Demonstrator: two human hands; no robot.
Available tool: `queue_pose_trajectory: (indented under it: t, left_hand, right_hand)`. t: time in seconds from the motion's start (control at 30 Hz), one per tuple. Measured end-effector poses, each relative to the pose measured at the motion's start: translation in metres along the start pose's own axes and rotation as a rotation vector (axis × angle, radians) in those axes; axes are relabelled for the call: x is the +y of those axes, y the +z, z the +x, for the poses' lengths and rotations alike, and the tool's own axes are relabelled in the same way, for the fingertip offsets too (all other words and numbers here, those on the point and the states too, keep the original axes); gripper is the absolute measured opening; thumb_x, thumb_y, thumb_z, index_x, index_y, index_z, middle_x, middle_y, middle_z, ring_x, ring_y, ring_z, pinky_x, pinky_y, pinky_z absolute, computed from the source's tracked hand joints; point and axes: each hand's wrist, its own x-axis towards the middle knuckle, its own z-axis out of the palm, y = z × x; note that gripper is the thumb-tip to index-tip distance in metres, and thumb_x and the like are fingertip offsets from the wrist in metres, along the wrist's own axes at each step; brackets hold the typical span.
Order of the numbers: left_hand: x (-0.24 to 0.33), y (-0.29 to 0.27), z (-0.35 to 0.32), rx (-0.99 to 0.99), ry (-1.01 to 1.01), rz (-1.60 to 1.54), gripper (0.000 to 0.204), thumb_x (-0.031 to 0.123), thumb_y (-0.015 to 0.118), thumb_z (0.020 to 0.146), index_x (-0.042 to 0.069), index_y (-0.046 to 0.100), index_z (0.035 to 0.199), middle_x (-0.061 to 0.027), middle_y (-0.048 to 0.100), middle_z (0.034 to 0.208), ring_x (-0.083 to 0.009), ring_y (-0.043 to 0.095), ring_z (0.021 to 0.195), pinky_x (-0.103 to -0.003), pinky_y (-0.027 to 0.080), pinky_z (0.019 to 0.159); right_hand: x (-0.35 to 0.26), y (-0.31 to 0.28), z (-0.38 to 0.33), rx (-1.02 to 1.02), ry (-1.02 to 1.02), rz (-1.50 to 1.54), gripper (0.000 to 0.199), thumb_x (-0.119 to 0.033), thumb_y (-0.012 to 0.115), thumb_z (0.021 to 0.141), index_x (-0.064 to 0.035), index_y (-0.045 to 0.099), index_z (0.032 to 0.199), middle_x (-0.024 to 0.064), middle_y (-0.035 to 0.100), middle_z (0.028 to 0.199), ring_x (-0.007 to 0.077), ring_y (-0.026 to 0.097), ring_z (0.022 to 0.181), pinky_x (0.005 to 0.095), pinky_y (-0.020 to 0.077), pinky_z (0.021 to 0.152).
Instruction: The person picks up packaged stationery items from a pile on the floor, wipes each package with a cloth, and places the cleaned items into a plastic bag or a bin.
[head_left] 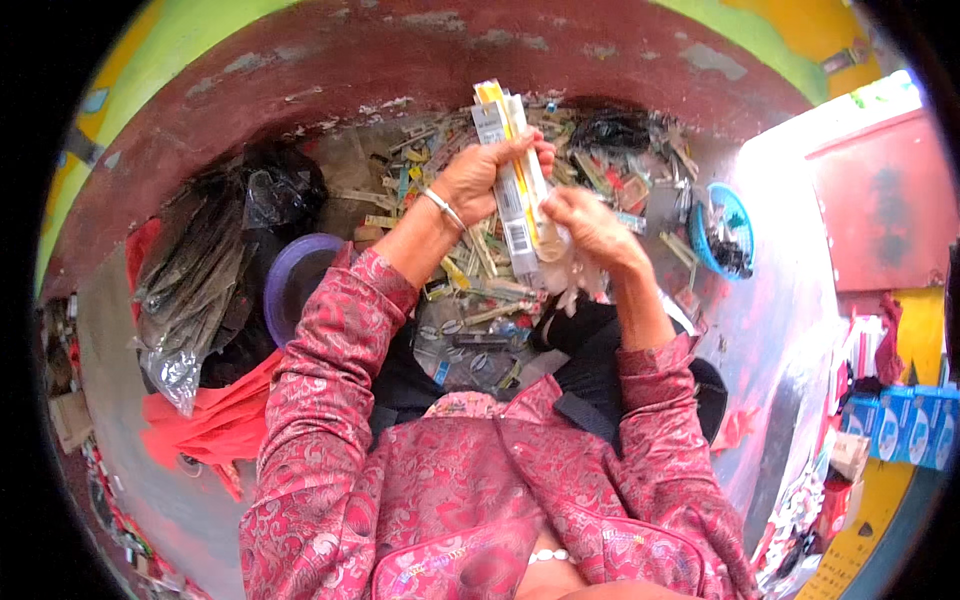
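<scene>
In front of me, my left hand (480, 178) is closed around a bundle of long, narrow packets (512, 205), white and yellow, with printed labels. The bundle stands nearly upright, tilted a little, its top reaching past my thumb. At its lower right edge my right hand (592, 230) is closed, thumb pressed against the packets. A pale, blurred patch below that hand is too smeared to name. Beneath both hands lies a wide heap of loose narrow packets and flattened cartons (490, 270), some in clear plastic.
To the left are a purple basin (300, 285), dark plastic bags (205, 270) and red cloth (215, 410). A blue basket (725, 230) with dark contents stands at the right. Blue boxes (900, 425) are stacked at the far right. A maroon wall (400, 55) curves behind the heap.
</scene>
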Motion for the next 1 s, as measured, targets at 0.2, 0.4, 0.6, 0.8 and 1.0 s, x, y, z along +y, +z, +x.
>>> queue_pose_trajectory:
  t: [0.2,0.4,0.6,0.8,1.0]
  left_hand:
    - [-0.007,0.001,0.000,0.001,0.054,-0.003,0.042,0.026,0.064,0.078,-0.001,0.049,0.106,-0.0122,0.058,0.097,-0.0188,0.058,0.088,-0.032,0.049,0.079]
    - [0.000,0.008,-0.013,-0.160,0.021,0.540,0.064,0.027,0.071,0.070,-0.001,0.040,0.118,-0.0122,0.055,0.107,-0.0178,0.054,0.097,-0.032,0.043,0.085]
    - [-0.014,0.004,-0.015,-0.080,-0.122,0.460,0.043,0.021,0.065,0.073,0.002,0.050,0.109,-0.0106,0.057,0.106,-0.0178,0.056,0.092,-0.031,0.044,0.083]
    - [-0.006,0.007,-0.016,-0.030,-0.143,0.589,0.037,0.024,0.065,0.074,0.002,0.054,0.102,-0.0084,0.059,0.101,-0.0145,0.054,0.092,-0.028,0.043,0.080]
    - [-0.014,0.013,-0.013,-0.065,-0.019,0.518,0.031,0.020,0.066,0.072,0.001,0.055,0.094,-0.0105,0.061,0.093,-0.0150,0.056,0.085,-0.028,0.043,0.078]
  right_hand:
    - [-0.011,0.030,0.001,-0.130,-0.077,0.236,0.045,-0.034,0.060,0.074,0.0019,0.053,0.101,0.0060,0.056,0.086,0.0136,0.051,0.080,0.0282,0.0414,0.070]
    - [0.002,0.022,0.006,-0.148,-0.025,0.449,0.033,-0.022,0.060,0.074,-0.0003,0.055,0.099,0.0035,0.057,0.091,0.0113,0.052,0.083,0.0267,0.0409,0.075]
    - [-0.005,0.031,0.006,-0.109,-0.175,0.343,0.037,-0.020,0.059,0.076,-0.0011,0.052,0.107,0.0048,0.057,0.094,0.0122,0.053,0.086,0.0273,0.0427,0.075]
    - [-0.004,0.028,0.011,0.028,-0.072,-0.198,0.036,-0.026,0.059,0.074,-0.0023,0.055,0.102,0.0138,0.060,0.089,0.0202,0.059,0.079,0.0321,0.0466,0.066]
    - [-0.002,0.033,0.013,-0.032,-0.244,0.251,0.050,-0.018,0.063,0.072,0.0014,0.040,0.112,0.0075,0.054,0.096,0.0147,0.053,0.085,0.0288,0.0455,0.072]
